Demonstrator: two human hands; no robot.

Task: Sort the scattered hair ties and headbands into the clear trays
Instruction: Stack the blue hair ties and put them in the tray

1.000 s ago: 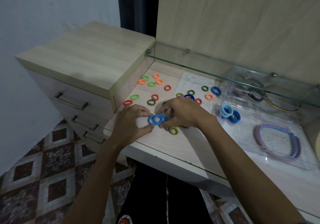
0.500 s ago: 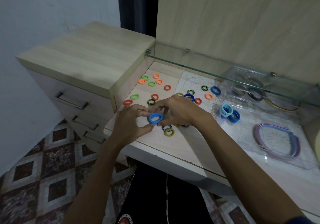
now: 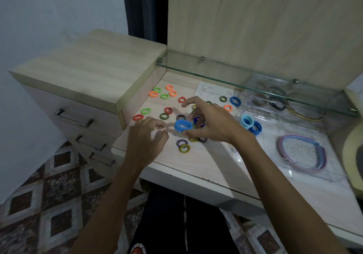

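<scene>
The pale wood-grain surface [image 3: 198, 161] carries loose hair ties: orange ones [image 3: 169, 87] and green ones [image 3: 164, 96] near the back left, red ones [image 3: 138, 117] toward the left edge, and a yellow-green one [image 3: 184, 148] touching a dark striped one [image 3: 181, 142] nearer the front. A white lace mat [image 3: 214, 91] lies at the back. To the right sits a clear tray [image 3: 332, 177] holding purple headbands [image 3: 302, 153], with light blue ties [image 3: 247, 121] stacked just beside darker blue ones [image 3: 256, 128].

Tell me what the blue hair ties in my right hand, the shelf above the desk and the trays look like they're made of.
Blue hair ties: probably soft fabric-covered elastic; matte, thick, bunched in the right hand.
Shelf: glass; see-through, with a greenish edge, on metal pegs.
Trays: likely clear rigid plastic; glossy glare, and the headbands show through the walls.
</scene>
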